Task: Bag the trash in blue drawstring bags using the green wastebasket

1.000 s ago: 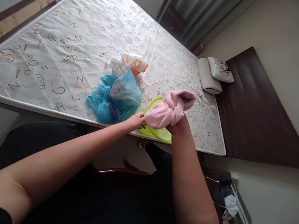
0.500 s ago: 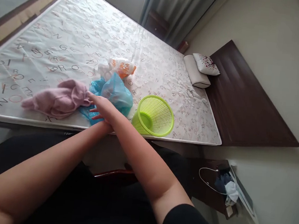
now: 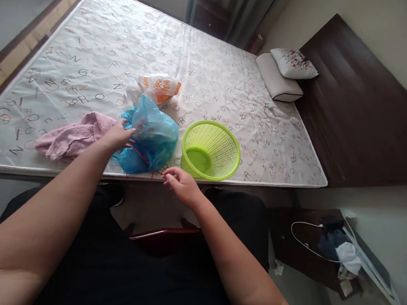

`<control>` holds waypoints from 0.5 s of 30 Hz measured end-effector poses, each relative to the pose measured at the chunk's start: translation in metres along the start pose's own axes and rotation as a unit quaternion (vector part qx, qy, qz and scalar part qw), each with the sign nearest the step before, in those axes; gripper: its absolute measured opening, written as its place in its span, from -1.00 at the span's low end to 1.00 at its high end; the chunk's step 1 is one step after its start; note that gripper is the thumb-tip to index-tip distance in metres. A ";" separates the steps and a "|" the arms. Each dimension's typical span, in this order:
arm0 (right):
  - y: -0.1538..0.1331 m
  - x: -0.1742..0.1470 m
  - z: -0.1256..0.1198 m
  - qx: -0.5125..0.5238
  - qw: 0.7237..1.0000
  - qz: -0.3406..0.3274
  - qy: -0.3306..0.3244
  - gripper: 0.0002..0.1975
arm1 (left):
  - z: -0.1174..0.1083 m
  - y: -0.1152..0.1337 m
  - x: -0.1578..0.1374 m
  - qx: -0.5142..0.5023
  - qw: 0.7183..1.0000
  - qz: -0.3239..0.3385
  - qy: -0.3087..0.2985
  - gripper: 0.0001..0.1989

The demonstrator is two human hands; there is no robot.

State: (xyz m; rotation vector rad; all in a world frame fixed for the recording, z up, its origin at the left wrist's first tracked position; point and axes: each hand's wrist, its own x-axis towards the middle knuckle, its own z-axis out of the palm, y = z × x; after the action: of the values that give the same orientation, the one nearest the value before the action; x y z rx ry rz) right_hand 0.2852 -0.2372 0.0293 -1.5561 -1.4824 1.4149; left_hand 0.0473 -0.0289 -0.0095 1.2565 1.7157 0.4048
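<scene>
A blue plastic bag (image 3: 157, 131), bulging and partly see-through, lies near the mattress's front edge. My left hand (image 3: 118, 134) reaches to its left side, fingers spread at the plastic. A thin red string (image 3: 140, 155) runs across the front of the bag and hangs in a loop past the mattress edge. At its right end my right hand (image 3: 182, 184) is pinched closed, in front of the green basket. A crumpled pink towel (image 3: 77, 135) lies left of the bag, partly behind my left forearm. The lime green mesh basket (image 3: 224, 176) leans with its mouth towards me.
Behind the blue bag lies a white and orange plastic bag (image 3: 159, 86). Pillows (image 3: 277, 78) rest by the dark headboard (image 3: 365, 115). Below right, a dark bedside table (image 3: 288, 247) carries a white cable and cloths. A red chair edge (image 3: 163, 233) shows between my legs.
My hands were crossed in front of the blue bag and have come apart, left hand to the left, right hand to the right. The red string now shows. The view has shifted slightly.
</scene>
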 end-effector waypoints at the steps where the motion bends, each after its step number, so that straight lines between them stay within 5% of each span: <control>1: 0.003 -0.001 0.005 -0.023 0.999 0.001 -0.034 -0.80 | 0.017 0.001 0.000 -0.025 1.000 -0.007 -0.017 -0.22; 6: 0.003 0.004 0.023 -0.198 0.956 -0.085 -0.199 -0.82 | 0.070 0.011 -0.007 -0.104 0.986 0.039 -0.125 -0.33; 9: -0.001 0.010 0.025 -0.260 0.925 -0.123 -0.248 -0.79 | 0.055 0.020 -0.001 -0.043 0.997 0.063 -0.024 -0.59; 12: -0.006 0.014 0.023 -0.295 0.910 -0.131 -0.261 -0.75 | 0.026 0.020 0.007 0.039 0.994 0.031 0.099 -0.62; 15: -0.008 0.017 0.022 -0.316 0.903 -0.128 -0.263 -0.75 | 0.012 0.002 0.006 0.101 0.989 0.004 0.106 -0.49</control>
State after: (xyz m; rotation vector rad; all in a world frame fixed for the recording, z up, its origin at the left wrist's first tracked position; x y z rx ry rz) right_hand 0.2596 -0.2246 0.0249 -1.2713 -2.5706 1.3222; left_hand 0.0583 -0.0258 -0.0176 1.4065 1.9716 0.3893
